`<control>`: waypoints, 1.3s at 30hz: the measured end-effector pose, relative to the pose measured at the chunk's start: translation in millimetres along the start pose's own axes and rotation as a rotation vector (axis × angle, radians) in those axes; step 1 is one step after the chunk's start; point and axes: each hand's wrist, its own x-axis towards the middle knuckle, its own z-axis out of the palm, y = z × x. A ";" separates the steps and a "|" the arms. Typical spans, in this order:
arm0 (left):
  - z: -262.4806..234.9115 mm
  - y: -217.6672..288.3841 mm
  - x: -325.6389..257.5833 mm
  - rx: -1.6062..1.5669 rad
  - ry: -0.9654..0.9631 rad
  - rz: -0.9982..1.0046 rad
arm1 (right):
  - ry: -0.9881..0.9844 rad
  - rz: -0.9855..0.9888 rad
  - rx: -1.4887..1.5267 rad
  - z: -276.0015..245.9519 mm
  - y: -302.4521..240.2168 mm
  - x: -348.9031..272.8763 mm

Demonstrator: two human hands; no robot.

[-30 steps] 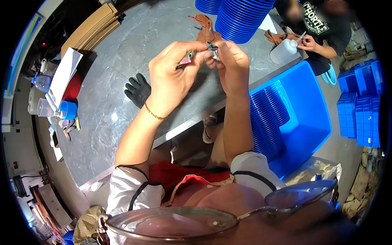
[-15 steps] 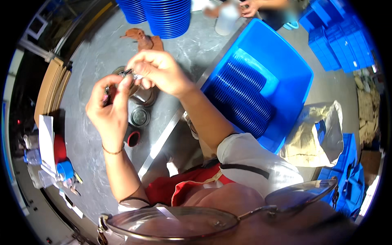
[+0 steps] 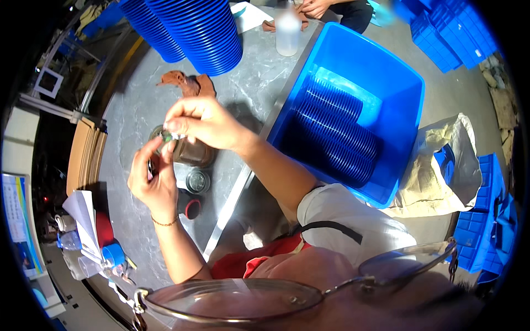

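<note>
While both hands pinch one small metal part [image 3: 175, 136] above the grey worktop [image 3: 132, 116], right hand [image 3: 201, 124] fingers closed on it, left hand [image 3: 154, 179] fingers too, a blue crate [image 3: 400, 129] of stacked lids sits right

Grey stone-look table [image 3: 138, 118] carries stacked blue trays [image 3: 193, 33], brown rag [image 3: 185, 84], clear plastic bottle [image 3: 287, 34], round metal tin [image 3: 197, 180], black glove [image 3: 189, 204], cardboard stack [image 3: 85, 157], papers [image 3: 83, 212]
</note>
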 end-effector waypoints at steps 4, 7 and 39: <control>-3.9 4.7 3.3 0.039 -0.017 0.163 | -0.092 0.056 0.061 -3.4 2.1 -0.9; -10.4 3.1 4.5 0.050 -0.055 0.196 | -0.138 0.063 -0.019 -1.1 1.7 -0.6; -14.0 0.1 2.1 -0.003 -0.162 0.185 | -0.086 -0.111 -0.233 9.7 -2.8 -4.7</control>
